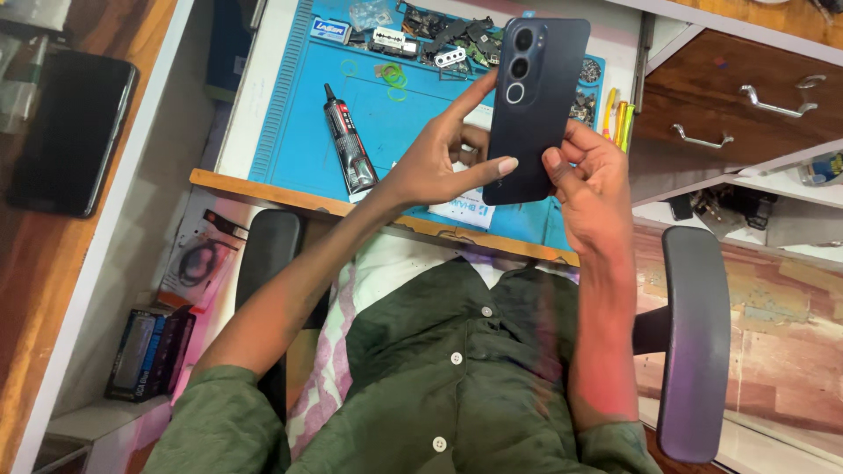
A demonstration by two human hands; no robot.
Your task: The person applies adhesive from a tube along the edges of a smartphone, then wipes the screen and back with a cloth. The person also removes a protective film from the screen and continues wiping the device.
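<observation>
1. Head view looked down on a person in a green shirt (439, 369), seated in a chair with dark armrests (694, 342), both hands raised near the upper middle of the frame.
2. The dark phone (534, 105) was held upright above the blue work mat (395, 132), back cover and camera rings facing up toward the viewer, apparently so the back could be looked over.
3. The left hand (435, 162) had its grip pinching the phone's left edge: thumb laid across the lower back, forefinger stretched up along the side to steady it.
4. The right hand (593, 167) had its grip closed on the phone's lower right edge, thumb on the back, fingers curled behind as a support.
5. A black glue tube (349, 140) lay on the mat left of the hands, within easy reach.
6. Small loose parts (448, 39) sat heaped at the mat's top edge, clear of the working area.
7. A second dark phone (70, 132) lay on the wooden surface at upper left, well apart.
</observation>
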